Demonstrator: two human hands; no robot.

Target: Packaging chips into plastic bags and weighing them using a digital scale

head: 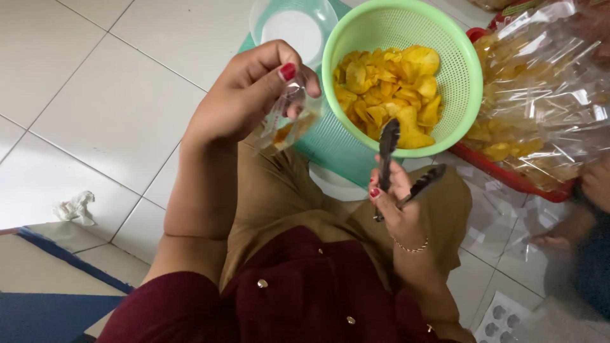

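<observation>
The left hand point(244, 95), nails painted red, is closed around the mouth of a small clear plastic bag point(287, 121), pinching it between thumb and fingers so that it hangs open below the knuckles; a few yellow pieces show through its lower part. The right hand point(397, 203), with a thin bracelet at the wrist, grips a pair of dark metal tongs point(397, 166) near the hinge, the two arms spread apart, one tip reaching up over the rim of a round light green plastic colander point(460, 70). The colander holds a heap of yellow fried chips point(387, 89) and sits just right of the left hand and just above the right hand, so the bag hangs close beside its left wall. The colander rests on a turquoise plastic stool or stand point(330, 143), with one clear round plastic lid or bowl point(292, 25) behind it. To the right, one large crinkled clear plastic sack point(546, 95) full of more chips lies in a red tray point(508, 174), and flat empty clear bags point(502, 216) are scattered on the floor beneath. Another person's hand point(597, 184) shows at the right edge. The floor point(108, 95) is white glazed tile with grey joints; one crumpled white tissue point(76, 206) lies on it at the left, near a blue mat point(44, 314).
</observation>
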